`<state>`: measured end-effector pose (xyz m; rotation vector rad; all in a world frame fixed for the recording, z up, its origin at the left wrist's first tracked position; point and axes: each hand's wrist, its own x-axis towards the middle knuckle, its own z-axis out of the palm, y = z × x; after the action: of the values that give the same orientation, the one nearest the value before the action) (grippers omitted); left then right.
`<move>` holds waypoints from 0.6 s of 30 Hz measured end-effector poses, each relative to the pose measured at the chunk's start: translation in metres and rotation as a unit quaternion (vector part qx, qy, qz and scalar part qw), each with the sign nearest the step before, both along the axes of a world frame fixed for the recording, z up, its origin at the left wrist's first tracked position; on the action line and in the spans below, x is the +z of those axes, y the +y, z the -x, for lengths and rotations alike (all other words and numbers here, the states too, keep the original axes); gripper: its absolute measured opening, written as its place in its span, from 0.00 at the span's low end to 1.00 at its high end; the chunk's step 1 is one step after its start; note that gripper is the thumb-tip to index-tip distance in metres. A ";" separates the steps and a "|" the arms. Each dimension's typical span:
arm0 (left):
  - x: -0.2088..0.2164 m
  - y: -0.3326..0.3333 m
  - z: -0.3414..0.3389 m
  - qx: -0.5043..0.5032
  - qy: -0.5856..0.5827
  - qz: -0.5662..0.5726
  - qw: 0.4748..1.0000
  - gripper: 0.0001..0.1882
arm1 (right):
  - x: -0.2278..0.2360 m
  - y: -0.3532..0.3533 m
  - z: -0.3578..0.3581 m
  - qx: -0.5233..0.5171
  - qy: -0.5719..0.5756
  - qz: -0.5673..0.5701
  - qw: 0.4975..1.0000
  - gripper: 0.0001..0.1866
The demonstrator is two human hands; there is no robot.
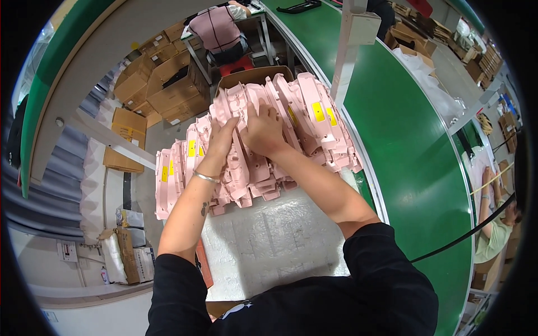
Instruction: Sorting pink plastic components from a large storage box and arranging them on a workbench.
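A heap of pale pink moulded plastic parts [314,126], some with yellow stickers, lies on a white foam sheet [269,241] in front of me. My left hand [219,141] and my right hand [262,130] meet at the top middle of the heap, fingers curled around one pink part [242,120] that stands up among the others. A silver bracelet is on my left wrist. Both forearms come up from the lower edge in black sleeves.
A green conveyor belt [403,140] curves along the right with a white post [344,61] beside the heap. Brown cardboard boxes [168,84] are stacked at the upper left. One seated person [216,31] works at the far end, another person [496,224] at the right edge.
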<state>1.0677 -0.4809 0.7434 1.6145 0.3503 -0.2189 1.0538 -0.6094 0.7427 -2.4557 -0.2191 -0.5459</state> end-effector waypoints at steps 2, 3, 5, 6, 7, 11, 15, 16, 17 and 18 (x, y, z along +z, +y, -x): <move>0.010 0.002 -0.011 -0.037 -0.142 -0.278 0.949 0.47 | -0.006 -0.003 0.001 0.004 -0.040 0.020 0.999 0.33; 0.021 -0.004 -0.008 -0.028 -0.127 -0.271 0.954 0.47 | -0.008 -0.004 -0.002 -0.002 -0.060 0.032 0.998 0.33; 0.017 -0.005 -0.014 -0.028 -0.101 -0.339 0.935 0.46 | -0.011 -0.006 -0.004 0.003 -0.051 0.044 0.998 0.32; 0.011 -0.001 -0.017 -0.027 -0.073 -0.407 0.910 0.45 | -0.010 -0.004 -0.005 0.010 -0.043 0.055 0.998 0.31; 0.003 0.007 -0.018 -0.044 -0.113 -0.422 0.898 0.43 | -0.004 -0.001 -0.003 0.028 -0.011 0.056 0.998 0.31; -0.010 0.023 -0.001 0.007 -0.169 -0.335 0.927 0.36 | 0.012 -0.001 0.018 0.058 -0.058 0.081 0.993 0.30; 0.012 0.050 0.053 0.038 -0.271 -0.163 0.948 0.27 | 0.024 -0.015 0.052 0.128 -0.136 0.071 0.980 0.29; 0.023 0.057 0.077 0.036 -0.252 -0.043 0.966 0.25 | 0.035 -0.018 0.073 0.155 -0.091 0.009 0.984 0.28; 0.028 0.068 0.105 0.058 -0.243 -0.038 0.968 0.25 | 0.038 -0.019 0.093 0.179 -0.041 -0.052 0.982 0.26; 0.032 0.079 0.137 0.054 -0.222 -0.002 0.974 0.22 | 0.034 -0.021 0.110 0.196 -0.030 -0.043 0.979 0.26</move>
<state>0.9306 -0.4019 0.7757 1.5924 0.0915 0.2259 0.9439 -0.6305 0.7771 -2.2319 -0.6723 -0.4458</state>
